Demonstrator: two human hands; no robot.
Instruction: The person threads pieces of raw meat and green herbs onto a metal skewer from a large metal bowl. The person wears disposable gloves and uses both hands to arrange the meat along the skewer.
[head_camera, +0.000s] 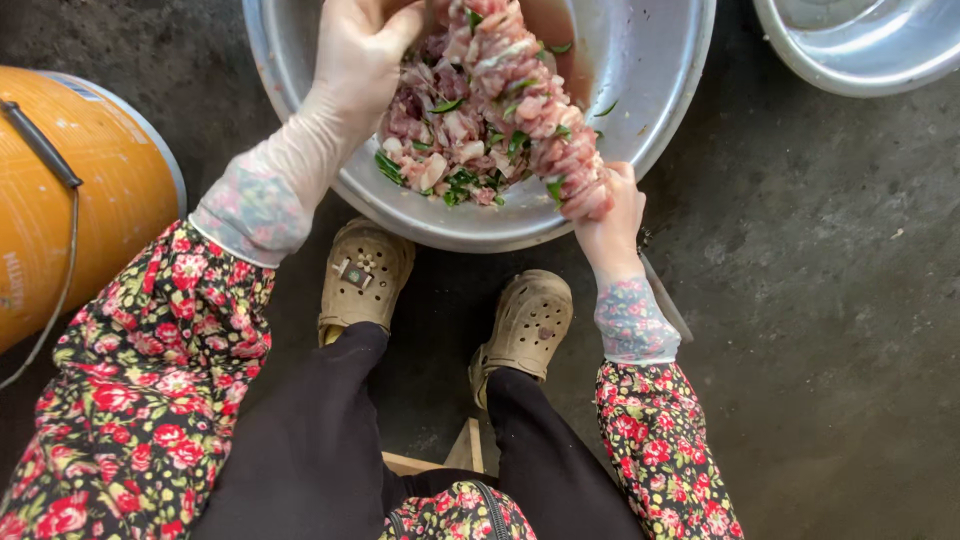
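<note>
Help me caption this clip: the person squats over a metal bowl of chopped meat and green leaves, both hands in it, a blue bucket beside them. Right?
One detail is off: the bucket is orange, not blue, as the head view shows. The metal bowl of chopped meat and leaves, with the left hand and right hand in it, is correct.

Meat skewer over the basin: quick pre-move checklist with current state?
1. Right hand grips the lower end of the meat skewer: ok.
2. Left hand at the upper end: closed or not, cannot tell.
3. Skewer is above the metal basin, so drips land inside: ok.
4. Loose meat and green leaves sit inside the basin: ok.
5. Shoes are close under the basin rim: not ok.
6. Second basin contents: cannot tell.
</note>
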